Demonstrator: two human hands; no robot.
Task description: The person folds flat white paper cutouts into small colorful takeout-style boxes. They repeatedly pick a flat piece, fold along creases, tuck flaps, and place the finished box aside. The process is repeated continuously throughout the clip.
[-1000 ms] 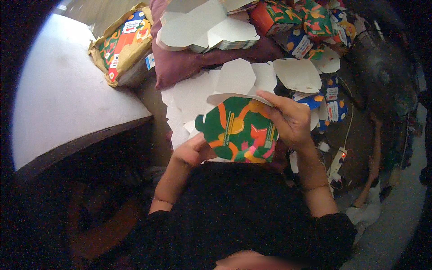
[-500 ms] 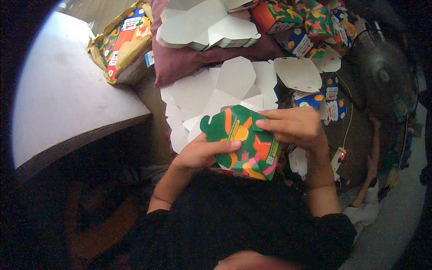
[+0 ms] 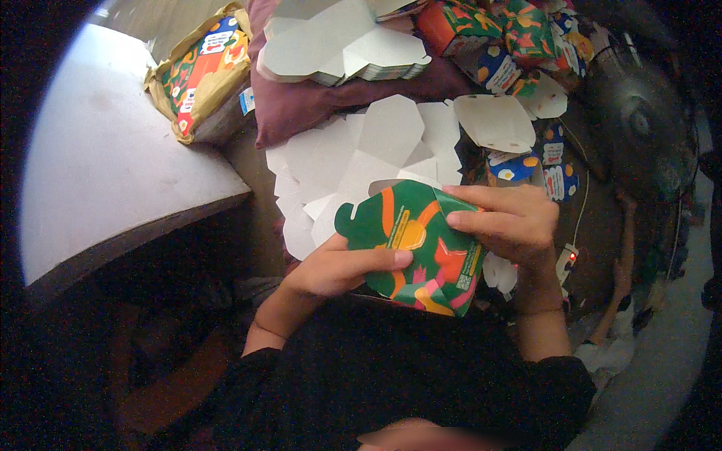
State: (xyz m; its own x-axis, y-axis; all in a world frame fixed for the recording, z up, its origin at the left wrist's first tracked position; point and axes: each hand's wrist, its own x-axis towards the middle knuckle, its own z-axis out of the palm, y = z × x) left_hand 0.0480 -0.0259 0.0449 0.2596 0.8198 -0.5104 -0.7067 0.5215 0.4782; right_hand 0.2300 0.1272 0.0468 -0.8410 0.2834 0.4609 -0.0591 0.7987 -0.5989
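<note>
A green cardboard box [image 3: 421, 248] with orange, yellow and pink shapes is held in front of my chest, partly folded. Along its left side my left hand [image 3: 331, 264] grips it, thumb lying on the printed face and the other fingers hidden behind. My right hand [image 3: 511, 218] pinches the upper right edge, where a panel is bent at a crease. A curved, notched tab juts out at the box's upper left. Just beyond it lie flat white box blanks [image 3: 353, 154], spread over one another.
A stack of white blanks [image 3: 338, 45] rests on a maroon cushion [image 3: 274, 113]. Folded printed boxes [image 3: 459, 26] pile up at far right, near a fan [image 3: 639, 120]. A white table [image 3: 128, 165] stands left beside a wrapped package [image 3: 203, 71]. A lit power strip [image 3: 568, 259] lies right.
The box has shifted slightly right and toward me in both hands. My right hand has moved a little to the right along with the box's edge.
</note>
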